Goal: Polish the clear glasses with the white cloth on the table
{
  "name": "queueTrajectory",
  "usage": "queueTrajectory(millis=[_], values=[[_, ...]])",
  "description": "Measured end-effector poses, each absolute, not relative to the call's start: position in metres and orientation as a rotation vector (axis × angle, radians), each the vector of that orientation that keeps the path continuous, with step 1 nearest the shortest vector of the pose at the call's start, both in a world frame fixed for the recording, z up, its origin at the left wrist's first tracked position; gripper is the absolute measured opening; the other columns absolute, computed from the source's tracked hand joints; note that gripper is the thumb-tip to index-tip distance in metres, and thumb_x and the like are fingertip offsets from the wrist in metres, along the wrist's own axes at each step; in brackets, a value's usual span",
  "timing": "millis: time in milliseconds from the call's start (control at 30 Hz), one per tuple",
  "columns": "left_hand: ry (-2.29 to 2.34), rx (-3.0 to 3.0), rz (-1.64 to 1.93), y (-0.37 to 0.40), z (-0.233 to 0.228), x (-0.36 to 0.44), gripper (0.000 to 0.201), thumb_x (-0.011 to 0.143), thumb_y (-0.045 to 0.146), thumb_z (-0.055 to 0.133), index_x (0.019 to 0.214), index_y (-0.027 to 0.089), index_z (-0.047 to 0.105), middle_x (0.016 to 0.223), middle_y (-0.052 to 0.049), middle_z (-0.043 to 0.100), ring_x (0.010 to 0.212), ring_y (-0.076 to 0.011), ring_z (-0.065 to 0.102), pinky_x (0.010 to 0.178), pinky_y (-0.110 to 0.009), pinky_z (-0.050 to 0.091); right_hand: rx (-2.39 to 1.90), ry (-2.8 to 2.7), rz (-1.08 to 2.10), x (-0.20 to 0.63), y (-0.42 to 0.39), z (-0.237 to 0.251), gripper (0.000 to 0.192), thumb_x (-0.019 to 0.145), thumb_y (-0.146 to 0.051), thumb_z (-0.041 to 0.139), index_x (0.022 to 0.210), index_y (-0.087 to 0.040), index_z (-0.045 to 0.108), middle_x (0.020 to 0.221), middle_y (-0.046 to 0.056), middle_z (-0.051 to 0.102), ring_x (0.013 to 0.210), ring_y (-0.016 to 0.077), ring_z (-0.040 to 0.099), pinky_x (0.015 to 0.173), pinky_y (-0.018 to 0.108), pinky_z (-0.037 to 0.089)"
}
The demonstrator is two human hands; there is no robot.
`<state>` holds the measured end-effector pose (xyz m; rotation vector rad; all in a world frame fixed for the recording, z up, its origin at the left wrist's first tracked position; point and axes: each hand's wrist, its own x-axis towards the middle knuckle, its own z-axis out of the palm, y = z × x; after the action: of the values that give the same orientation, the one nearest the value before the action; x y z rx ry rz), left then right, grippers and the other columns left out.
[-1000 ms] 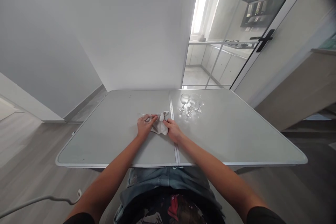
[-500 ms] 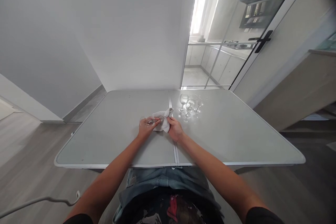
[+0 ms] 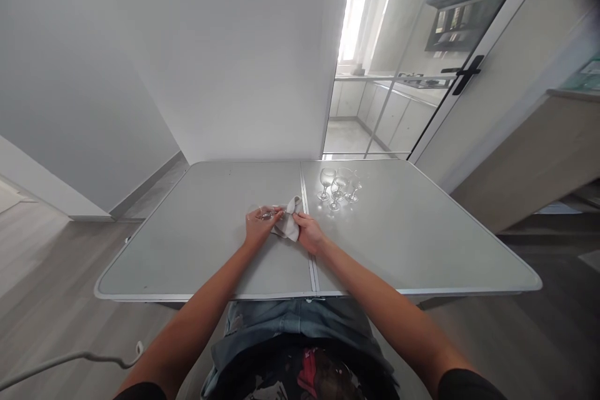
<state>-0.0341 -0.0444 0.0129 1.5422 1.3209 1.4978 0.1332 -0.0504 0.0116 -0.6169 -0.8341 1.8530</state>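
My left hand (image 3: 257,229) grips a small clear stemmed glass (image 3: 266,213), held on its side just above the grey folding table (image 3: 197,244). My right hand (image 3: 308,232) is closed on a white cloth (image 3: 290,225) that is pressed against the glass's bowl end. Both hands meet near the table's centre seam. The glass's bowl is mostly hidden by the cloth and my fingers.
Three more clear stemmed glasses (image 3: 337,186) stand upright in a cluster on the right half of the table, beyond my right hand. A white wall rises behind the table; a glass door with a black handle (image 3: 464,72) is at the right. A white cable (image 3: 70,359) trails on the floor at the left.
The cloth has shifted around the glass: it bunched up toward the seam half a second ago and now hangs lower by my right hand. Both hands stay in the same spot.
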Motion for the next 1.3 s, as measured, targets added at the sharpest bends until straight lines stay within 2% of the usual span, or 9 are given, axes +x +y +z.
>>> queueTrajectory(millis=[100,200,300,467,633,767,1033,1133,1300], values=[[1.381,1.521,1.563,-0.043,0.014,-0.036,0.025,0.076,0.045,0.078,0.084,0.02,0.077,0.092,-0.008,0.078,0.088,-0.0216,0.073,0.082,-0.033,0.057,-0.605,-0.85,1.826,0.134,-0.05,0.013,0.013,0.089,-0.034,0.065,0.092,-0.022,0.067,0.095,0.006,0.075,0.097,0.0232,0.068,0.09,0.042,0.054],[1.321,1.593,1.444,-0.044,0.014,-0.035,0.026,0.075,0.045,0.079,0.085,0.021,0.079,0.091,-0.007,0.078,0.085,-0.0214,0.073,0.079,-0.032,0.058,-0.59,-0.83,1.771,0.134,-0.049,0.013,0.015,0.09,-0.036,0.063,0.098,-0.024,0.068,0.098,0.004,0.074,0.098,0.0222,0.067,0.09,0.042,0.053],[1.277,1.601,1.446,-0.045,0.014,-0.033,0.026,0.074,0.045,0.08,0.086,0.022,0.079,0.091,-0.007,0.079,0.083,-0.0216,0.074,0.08,-0.033,0.059,-0.613,-0.853,1.809,0.134,-0.048,0.009,0.015,0.087,-0.036,0.068,0.093,-0.022,0.068,0.094,0.004,0.074,0.09,0.0199,0.067,0.089,0.038,0.052],[1.349,1.504,1.546,-0.045,0.017,-0.034,0.024,0.076,0.044,0.078,0.084,0.021,0.077,0.09,-0.007,0.078,0.087,-0.0226,0.074,0.082,-0.035,0.059,-0.705,-0.926,1.73,0.13,-0.048,0.0,0.021,0.078,-0.039,0.078,0.08,-0.021,0.068,0.076,0.0,0.068,0.072,0.0155,0.06,0.075,0.032,0.051],[1.223,1.514,1.482,-0.047,0.018,-0.032,0.026,0.073,0.045,0.081,0.084,0.021,0.077,0.094,-0.009,0.078,0.09,-0.0235,0.074,0.086,-0.038,0.06,-0.659,-0.933,1.695,0.129,-0.046,0.0,0.03,0.071,-0.046,0.081,0.084,-0.022,0.069,0.08,0.0,0.069,0.074,0.0153,0.059,0.075,0.031,0.049],[1.299,1.451,1.576,-0.049,0.023,-0.031,0.024,0.075,0.043,0.08,0.081,0.02,0.076,0.092,-0.009,0.078,0.088,-0.0234,0.074,0.083,-0.037,0.06,-0.769,-1.09,1.648,0.132,-0.044,-0.002,0.033,0.067,-0.044,0.083,0.082,-0.018,0.07,0.076,0.0,0.067,0.07,0.0146,0.057,0.069,0.028,0.046],[1.304,1.355,1.658,-0.046,0.027,-0.037,0.027,0.074,0.042,0.079,0.084,0.018,0.076,0.094,-0.01,0.078,0.089,-0.0232,0.073,0.083,-0.037,0.058,-0.793,-1.182,1.512,0.141,-0.049,0.011,0.02,0.069,-0.034,0.073,0.082,-0.02,0.071,0.077,0.002,0.066,0.074,0.0165,0.056,0.067,0.027,0.043],[1.277,1.384,1.623,-0.044,0.022,-0.036,0.025,0.074,0.041,0.079,0.081,0.017,0.076,0.089,-0.008,0.077,0.085,-0.022,0.072,0.083,-0.037,0.058,-0.726,-1.341,1.435,0.146,-0.054,0.023,0.011,0.069,-0.03,0.065,0.068,-0.02,0.068,0.077,0.003,0.065,0.077,0.0178,0.056,0.072,0.028,0.044],[1.275,1.403,1.652,-0.041,0.018,-0.037,0.025,0.074,0.04,0.079,0.078,0.017,0.074,0.083,-0.006,0.074,0.078,-0.0188,0.069,0.076,-0.033,0.057,-0.571,-1.513,1.614,0.153,-0.065,0.038,0.046,0.088,-0.045,0.044,0.05,-0.02,0.053,0.073,0.007,0.064,0.068,0.0166,0.054,0.068,0.03,0.044]])
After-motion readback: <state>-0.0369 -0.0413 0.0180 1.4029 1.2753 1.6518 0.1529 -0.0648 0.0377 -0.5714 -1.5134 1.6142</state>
